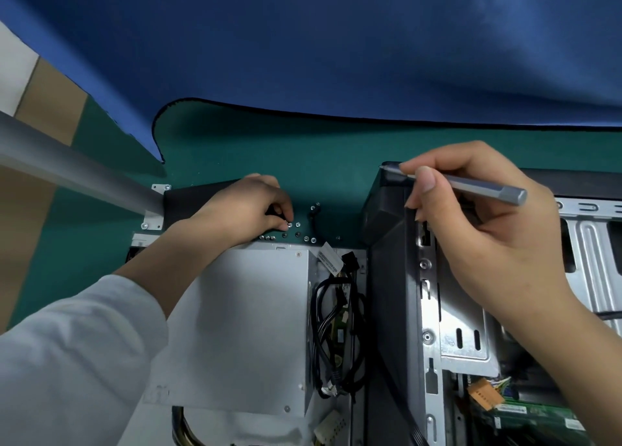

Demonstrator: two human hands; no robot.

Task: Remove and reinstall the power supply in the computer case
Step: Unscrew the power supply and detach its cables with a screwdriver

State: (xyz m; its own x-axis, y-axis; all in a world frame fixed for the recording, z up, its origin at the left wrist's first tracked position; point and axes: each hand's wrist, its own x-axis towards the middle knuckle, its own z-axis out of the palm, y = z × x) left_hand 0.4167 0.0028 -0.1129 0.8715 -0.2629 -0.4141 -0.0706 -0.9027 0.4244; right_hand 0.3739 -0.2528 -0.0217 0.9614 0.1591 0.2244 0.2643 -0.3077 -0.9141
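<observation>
The power supply (242, 327) is matt grey sheet metal. Right of it, the case (434, 311) shows bare, shiny stamped steel and a dull black panel, probably plastic. Above it, small bright metal screws (298, 225) lie on a smooth green mat (303, 149). Farther back hangs soft blue cloth (336, 41). The screwdriver (471, 186) looks brushed grey metal.

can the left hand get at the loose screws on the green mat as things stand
Probably yes: the left hand is already at the loose screws on the green mat, fingertips pinching one, with nothing between it and the rest.
</observation>
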